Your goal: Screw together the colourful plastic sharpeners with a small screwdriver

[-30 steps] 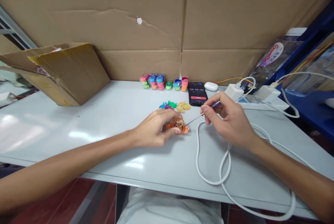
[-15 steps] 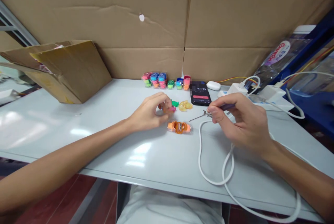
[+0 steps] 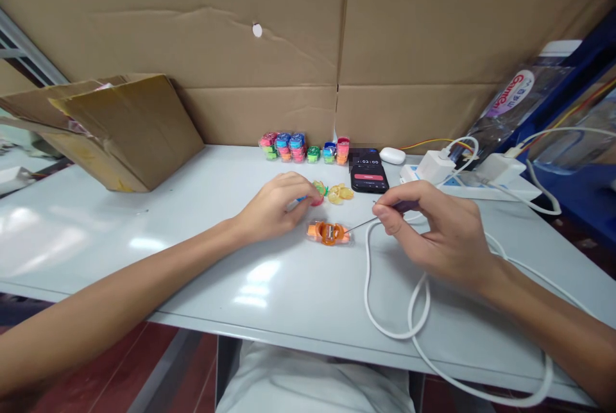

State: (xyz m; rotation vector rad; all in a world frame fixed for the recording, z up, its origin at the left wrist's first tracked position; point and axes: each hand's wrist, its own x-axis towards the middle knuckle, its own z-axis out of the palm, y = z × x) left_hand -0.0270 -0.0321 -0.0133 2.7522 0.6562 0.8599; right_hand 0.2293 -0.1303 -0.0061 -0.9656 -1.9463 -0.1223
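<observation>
On the table in front of me lies an orange pencil sharpener (image 3: 330,233) with a clear shell and a small metal blade in its middle. My right hand (image 3: 428,224) grips a thin screwdriver (image 3: 364,223) by its dark purple handle, most of which the fingers cover. Its tip reaches the sharpener's right end; whether it touches is too fine to tell. Behind the sharpener, my left hand (image 3: 274,204) has its fingertips pinched together at small pink, green and blue plastic pieces (image 3: 320,190). What it holds there is partly hidden. Yellow clear pieces (image 3: 341,193) lie just right of these.
Stacked colourful sharpeners (image 3: 297,147) line the cardboard wall at the back. A phone (image 3: 368,171), a white earbud case (image 3: 393,156) and a power strip (image 3: 500,187) stand to the right. A white cable (image 3: 368,291) loops across the right side. An opened cardboard box (image 3: 139,134) stands left.
The screwdriver's tip has moved left and down to the sharpener's right end. My left hand's fingers have closed over the coloured pieces, and a bit of blue now shows there.
</observation>
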